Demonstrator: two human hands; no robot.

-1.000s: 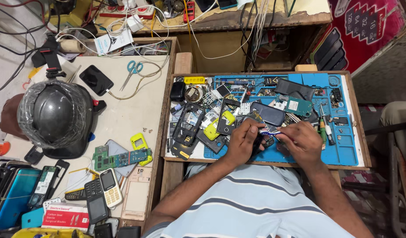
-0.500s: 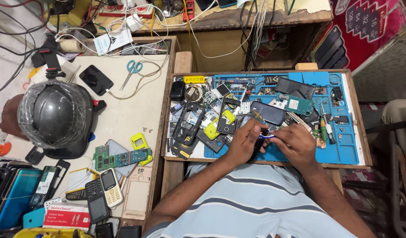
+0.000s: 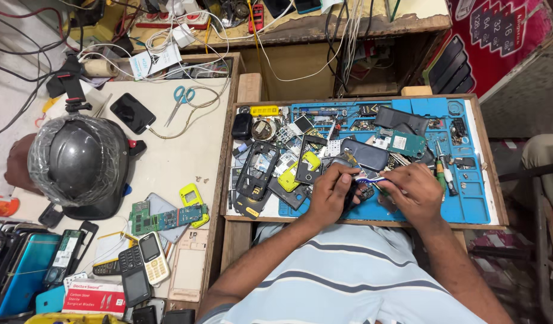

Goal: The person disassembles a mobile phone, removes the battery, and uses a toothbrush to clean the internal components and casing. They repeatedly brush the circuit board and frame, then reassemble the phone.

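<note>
Fingers (image 3: 342, 178) of both hands pinched on blue-handled tool (image 3: 372, 179)

The person fills the lower middle of the frame, seen from above. The shirt (image 3: 342, 282) is light grey-white with thin dark blue-grey horizontal stripes, set well apart from each other; about three stripes show across the chest and belly. It has short sleeves, and one sleeve edge shows at the lower left, near the bottom of the frame. The cloth looks soft and lies in small folds. Both forearms are bare, with no watch, bracelet or glove on them. The left hand (image 3: 329, 195) and the right hand (image 3: 415, 193), near the centre of the frame, wear no rings that can be seen.
</note>
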